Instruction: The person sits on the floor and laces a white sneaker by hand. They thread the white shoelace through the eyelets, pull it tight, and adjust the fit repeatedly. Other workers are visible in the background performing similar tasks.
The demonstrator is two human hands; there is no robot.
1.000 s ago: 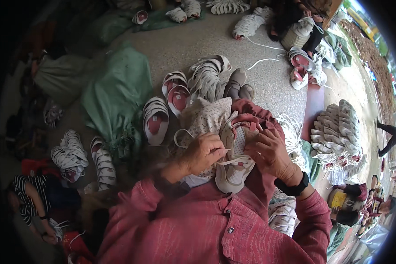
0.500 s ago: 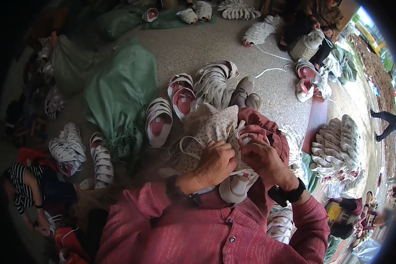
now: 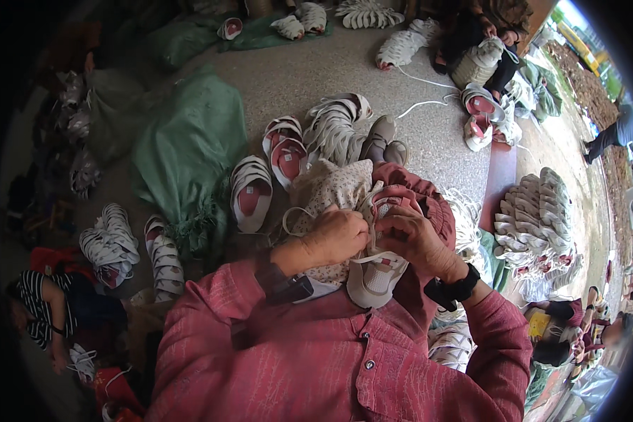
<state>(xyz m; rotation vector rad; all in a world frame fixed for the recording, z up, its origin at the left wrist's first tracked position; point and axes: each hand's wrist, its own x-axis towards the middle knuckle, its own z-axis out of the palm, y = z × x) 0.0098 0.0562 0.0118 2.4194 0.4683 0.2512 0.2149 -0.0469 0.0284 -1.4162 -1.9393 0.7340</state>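
Observation:
A white and beige sneaker point(image 3: 376, 283) rests in my lap, its toe toward my body and its reddish lining showing at the top. My left hand point(image 3: 336, 236) is closed in a pinch at the shoe's left side, on a white shoelace point(image 3: 289, 219) that loops out to its left. Across the shoe, my right hand point(image 3: 416, 240) has its fingers curled and pressed on the eyelet edge; the fingertips are partly hidden. Under the hands lie a floral cloth point(image 3: 328, 188) and a dark red gathered cloth point(image 3: 429, 204).
Open shoes point(image 3: 251, 191) and a curved row of stacked shoes point(image 3: 334, 126) lie ahead. A green sack point(image 3: 193, 141) slumps left; a shoe pile point(image 3: 534, 218) stands right. Other people sit nearby: one in a striped top point(image 3: 41, 299), another's hands point(image 3: 499, 34) at far right.
The view has shifted slightly. My hands stay at the sneaker, drawn a little closer together, and my left hand has turned slightly. A walking person at the far right has moved.

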